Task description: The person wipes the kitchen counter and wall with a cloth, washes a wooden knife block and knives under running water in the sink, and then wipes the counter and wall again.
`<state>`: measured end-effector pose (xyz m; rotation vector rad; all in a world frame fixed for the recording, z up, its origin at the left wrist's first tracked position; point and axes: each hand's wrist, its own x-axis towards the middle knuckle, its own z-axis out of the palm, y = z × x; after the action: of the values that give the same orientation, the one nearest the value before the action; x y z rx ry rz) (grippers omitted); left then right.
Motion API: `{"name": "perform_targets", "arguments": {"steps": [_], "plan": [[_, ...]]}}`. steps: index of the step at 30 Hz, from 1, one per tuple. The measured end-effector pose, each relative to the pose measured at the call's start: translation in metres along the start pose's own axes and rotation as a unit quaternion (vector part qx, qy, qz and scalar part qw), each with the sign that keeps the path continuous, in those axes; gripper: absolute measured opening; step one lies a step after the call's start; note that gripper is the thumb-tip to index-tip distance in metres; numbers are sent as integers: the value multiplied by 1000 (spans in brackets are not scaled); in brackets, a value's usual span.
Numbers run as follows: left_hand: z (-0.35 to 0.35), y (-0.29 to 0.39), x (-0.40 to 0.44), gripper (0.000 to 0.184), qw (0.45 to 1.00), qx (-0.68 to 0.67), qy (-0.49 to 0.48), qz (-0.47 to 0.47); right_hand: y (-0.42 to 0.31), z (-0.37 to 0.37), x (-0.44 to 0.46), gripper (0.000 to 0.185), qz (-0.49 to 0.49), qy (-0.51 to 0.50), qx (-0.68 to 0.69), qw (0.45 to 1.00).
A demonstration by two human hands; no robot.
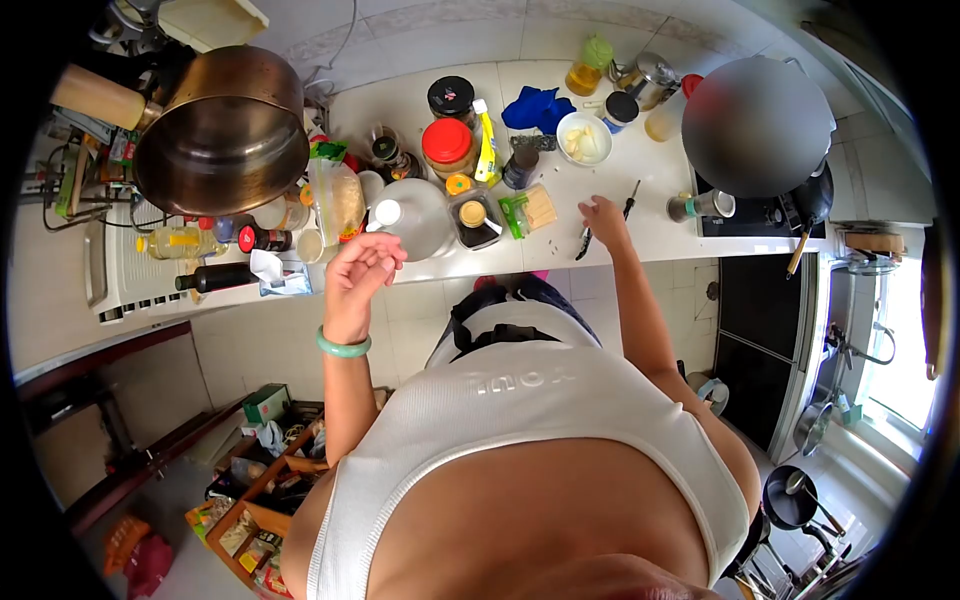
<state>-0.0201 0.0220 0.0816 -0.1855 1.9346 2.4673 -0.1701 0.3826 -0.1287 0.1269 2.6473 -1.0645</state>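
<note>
My left hand (pixel 362 275), a green bangle at its wrist, is raised at the counter's front edge. Its fingers are loosely bent and apart, and nothing shows in them. Beside it stands a large clear jug (pixel 425 222) with a white cap. Over the counter to the right is my right hand (pixel 606 222), its fingers slightly apart with no object visible in them. Nearest to it lies a slim black tool (pixel 584 244), and another dark, thin piece (pixel 630 206) shows on its other side. I cannot tell whether these are one tool. A white bowl (pixel 584 138) holds pale pieces.
Along the counter (pixel 560 85) stand a red-lidded jar (pixel 448 143), a black-lidded jar (pixel 451 97), a yellow tube (pixel 487 145) and a green packet (pixel 516 214). A large pot (pixel 222 135) is at left. A wok-like round pan (pixel 757 126) sits by the stove at right.
</note>
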Motion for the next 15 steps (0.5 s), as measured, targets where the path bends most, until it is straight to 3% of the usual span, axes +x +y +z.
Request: {"name": "perform_targets", "arguments": {"steps": [1, 2, 4, 8, 10, 15], "plan": [[1, 1, 2, 20, 1000, 2, 1, -2, 1, 3, 9, 43, 63, -4, 64, 996], [3, 2, 2, 20, 1000, 5, 3, -4, 5, 7, 23, 43, 64, -7, 66, 996], [8, 6, 1, 20, 1000, 14, 16, -8, 10, 13, 52, 50, 138, 26, 251, 958], [13, 9, -8, 20, 998, 24, 51, -5, 1, 19, 93, 41, 140, 82, 271, 949], [12, 7, -14, 20, 997, 29, 70, -7, 1, 22, 107, 30, 188, 102, 323, 922], [18, 5, -27, 20, 991, 32, 126, -20, 5, 25, 118, 29, 202, 104, 364, 904]]}}
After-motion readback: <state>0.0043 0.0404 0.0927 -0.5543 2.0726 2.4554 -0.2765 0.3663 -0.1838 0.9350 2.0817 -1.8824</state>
